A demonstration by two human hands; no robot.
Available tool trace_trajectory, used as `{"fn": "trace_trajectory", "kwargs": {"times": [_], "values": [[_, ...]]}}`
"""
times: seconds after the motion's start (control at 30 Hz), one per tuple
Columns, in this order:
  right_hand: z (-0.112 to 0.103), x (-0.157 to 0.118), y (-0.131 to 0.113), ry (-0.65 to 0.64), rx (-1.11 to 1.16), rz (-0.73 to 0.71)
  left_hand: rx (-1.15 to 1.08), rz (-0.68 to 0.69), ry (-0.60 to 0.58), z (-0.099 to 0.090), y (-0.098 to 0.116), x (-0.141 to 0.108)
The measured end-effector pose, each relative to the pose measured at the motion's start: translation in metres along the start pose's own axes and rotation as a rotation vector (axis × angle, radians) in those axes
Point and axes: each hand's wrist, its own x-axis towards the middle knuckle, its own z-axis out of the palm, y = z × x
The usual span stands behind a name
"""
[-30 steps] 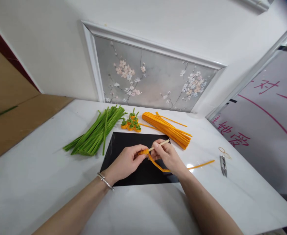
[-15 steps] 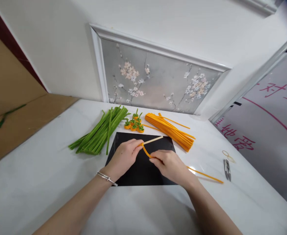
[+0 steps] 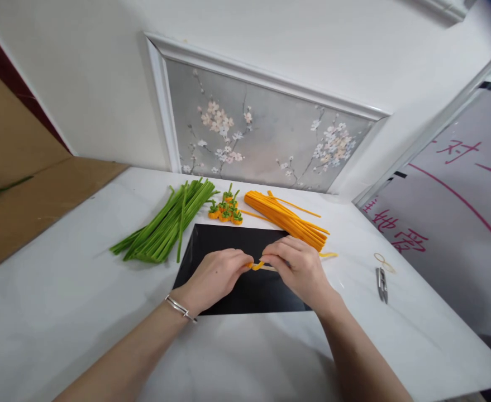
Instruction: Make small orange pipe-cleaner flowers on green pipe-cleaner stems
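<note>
Over the black mat (image 3: 228,241), both hands (image 3: 257,272) pinch an orange pipe cleaner (image 3: 257,265).

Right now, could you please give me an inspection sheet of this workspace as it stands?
Surface: white table with a black mat under the hands.
Job's things: orange pipe cleaner coiled on a thin wooden stick; its loose end shows past the right hand.
Clutter: bundle of green pipe cleaners, bundle of orange pipe cleaners, small orange-and-green finished pieces, metal snips, rubber band.
Grippers: left hand pinches the coil; right hand grips the stick and pipe cleaner.
Cables: nothing seen.
Surroundings: floral wall panel, white board with pink writing, brown cardboard.
</note>
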Motion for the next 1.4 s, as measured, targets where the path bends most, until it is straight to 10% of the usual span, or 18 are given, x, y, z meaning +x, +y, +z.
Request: {"fn": "trace_trajectory", "kwargs": {"times": [0.33,0.9,1.07,1.4], "values": [[0.005,0.005,0.018,0.017,0.126,0.168,-0.134,0.083,-0.068,0.009,0.013,0.0],[0.003,-0.006,0.026,-0.331,0.319,0.243,-0.424,-0.12,0.202,-0.001,0.014,0.004],[0.005,-0.006,0.03,-0.136,0.709,0.375,-0.467,-0.257,0.211,0.002,0.011,0.005],[0.013,-0.007,0.022,0.01,0.678,0.32,-0.492,-0.319,0.208,0.001,0.013,0.006]]}}
